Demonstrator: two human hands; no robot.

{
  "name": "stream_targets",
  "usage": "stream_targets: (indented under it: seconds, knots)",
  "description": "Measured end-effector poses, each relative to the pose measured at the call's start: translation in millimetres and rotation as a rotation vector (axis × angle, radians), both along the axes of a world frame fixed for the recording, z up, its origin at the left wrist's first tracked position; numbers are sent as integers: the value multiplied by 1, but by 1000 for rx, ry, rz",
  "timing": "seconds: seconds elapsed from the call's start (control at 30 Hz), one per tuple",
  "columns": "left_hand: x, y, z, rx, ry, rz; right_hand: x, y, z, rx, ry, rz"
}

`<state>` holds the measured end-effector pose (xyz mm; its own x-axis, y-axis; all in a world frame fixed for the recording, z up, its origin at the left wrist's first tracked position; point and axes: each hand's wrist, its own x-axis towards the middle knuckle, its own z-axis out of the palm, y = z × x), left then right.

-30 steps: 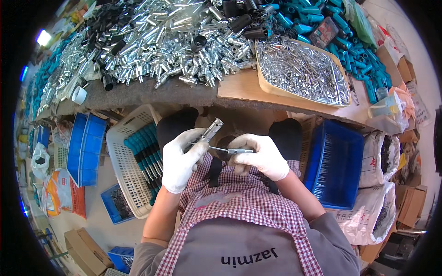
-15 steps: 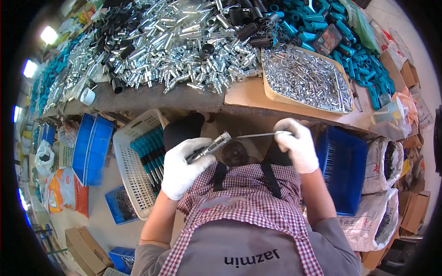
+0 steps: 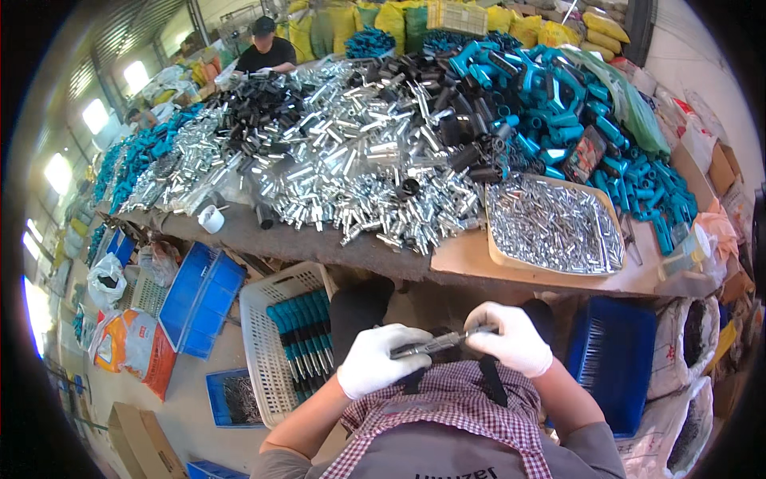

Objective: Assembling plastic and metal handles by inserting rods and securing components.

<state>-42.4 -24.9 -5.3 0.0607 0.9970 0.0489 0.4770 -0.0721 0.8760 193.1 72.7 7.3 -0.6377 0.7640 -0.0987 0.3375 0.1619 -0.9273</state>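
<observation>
Above my lap, my left hand in a white glove wraps round a silvery metal tube with slots, which lies nearly level and points right. My gloved right hand is closed at the tube's right end. Between its fingertips a short grey bit of a thin metal rod shows; the rest is hidden by the fingers and the tube. To the left of my left hand stands a cream basket, with several teal-and-black handled tools with metal shafts in a row.
Piles of silvery metal parts and teal plastic housings cover the workbench. A cream tray of small metal pins sits near its front edge. Blue bins flank me. Another person is at the bench's far left.
My right hand has moved in to the tube's end, and the thin rod that stuck out leftward from it is now mostly hidden. The tube has turned more level. The view has tilted up.
</observation>
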Motion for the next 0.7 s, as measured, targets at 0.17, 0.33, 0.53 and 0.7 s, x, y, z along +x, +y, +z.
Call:
stream_targets:
  seconds: [0.17,0.33,0.53,0.7]
  knots:
    - [-2,-4,-9,98,-21,-50,-6,-11,-4,77,-2,72]
    - [-3,-5,-12,169,-14,-99,-9,-15,-6,229,-64,124]
    - [4,-6,-9,184,-55,-31,-2,-7,-1,-247,263,60]
    - [14,1,-12,158,-97,60,-21,-14,-17,78,341,107]
